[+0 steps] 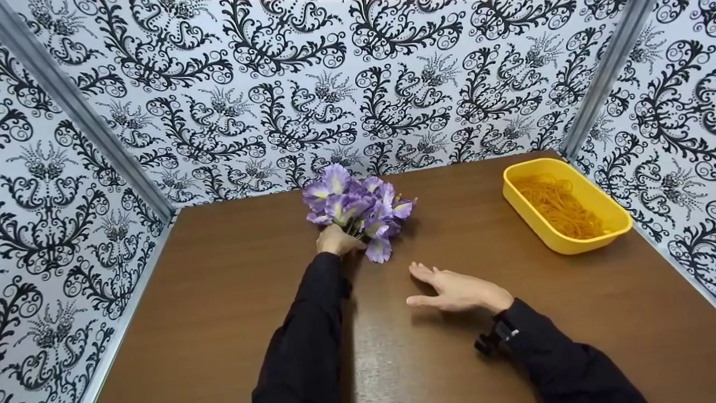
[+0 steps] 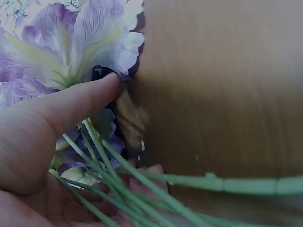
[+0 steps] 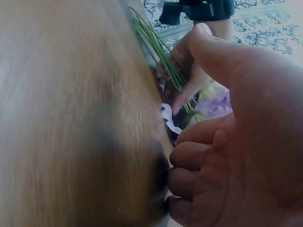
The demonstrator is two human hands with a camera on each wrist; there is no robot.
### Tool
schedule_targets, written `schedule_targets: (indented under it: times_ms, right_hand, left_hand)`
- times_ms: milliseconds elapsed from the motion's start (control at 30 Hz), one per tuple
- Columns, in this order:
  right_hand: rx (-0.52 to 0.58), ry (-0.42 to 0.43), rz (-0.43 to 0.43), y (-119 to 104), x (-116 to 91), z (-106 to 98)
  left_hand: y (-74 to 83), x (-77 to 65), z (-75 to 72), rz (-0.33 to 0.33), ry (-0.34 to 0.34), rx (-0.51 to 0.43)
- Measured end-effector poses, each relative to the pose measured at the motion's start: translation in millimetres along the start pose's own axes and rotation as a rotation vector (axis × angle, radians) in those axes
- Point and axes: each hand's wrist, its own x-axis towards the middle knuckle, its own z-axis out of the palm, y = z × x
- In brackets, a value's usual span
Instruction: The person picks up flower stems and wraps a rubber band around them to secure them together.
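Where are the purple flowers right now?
In the head view, the purple flowers are near the centre, towards the back of the table, with the left hand at their stems and the yellow tub farther right.

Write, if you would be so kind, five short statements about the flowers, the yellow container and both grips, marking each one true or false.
1. The person's left grip holds the green stems of the purple flowers. True.
2. The yellow container stands on the wooden tabletop, right of the flowers in the head view. True.
3. The yellow container is empty. False: orange strands lie in it.
4. The right grip is curled round a flower head. False: it holds nothing and is apart from the flowers.
5. The flowers lie inside the container. False: they are outside it, at the left grip.
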Motion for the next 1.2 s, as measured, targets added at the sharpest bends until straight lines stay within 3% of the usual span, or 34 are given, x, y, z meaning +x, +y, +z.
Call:
schedule_targets:
  times_ms: [100, 167, 367, 467, 567, 733, 900, 1033, 1200]
  right_hand:
    - [-0.003, -0.006, -0.01, -2.8, 1.3, 1.9]
    - [-0.004, -0.006, -0.015, -4.6, 1.8, 1.9]
    - [-0.01, 0.011, 0.011, -9.9, 2.5, 0.0]
    - [-0.014, 0.055, 0.03, -12.0, 4.0, -1.0]
    - [-0.016, 0.119, 0.041, -13.2, 6.7, -2.1]
    - [0.038, 0.172, 0.058, -15.6, 11.2, -3.5]
    - [0.254, 0.136, 0.047, -24.2, 15.4, -8.0]
    - [0.365, 0.131, 0.026, -31.8, 18.9, -9.9]
    - [0.302, 0.113, -0.023, -37.4, 22.7, -7.0]
  left_hand:
    - [-3.0, 4.3, -1.3, -0.022, -0.031, -0.043]
    - [-4.6, 6.9, -1.6, -0.037, -0.068, -0.131]
    - [-4.5, 10.9, 3.8, -0.158, -0.301, -0.717]
    - [-1.9, 12.1, 8.5, -0.224, -0.36, -0.916]
    - [1.2, 13.1, 14.1, -0.245, -0.352, -1.071]
    - [7.9, 10.4, 20.0, -0.248, -0.274, -1.365]
    - [10.1, 3.0, 23.0, -0.246, -0.202, -1.579]
    - [10.8, -8.4, 29.9, -0.182, -0.191, -1.711]
    - [19.6, -30.2, 42.4, -0.081, -0.157, -1.901]
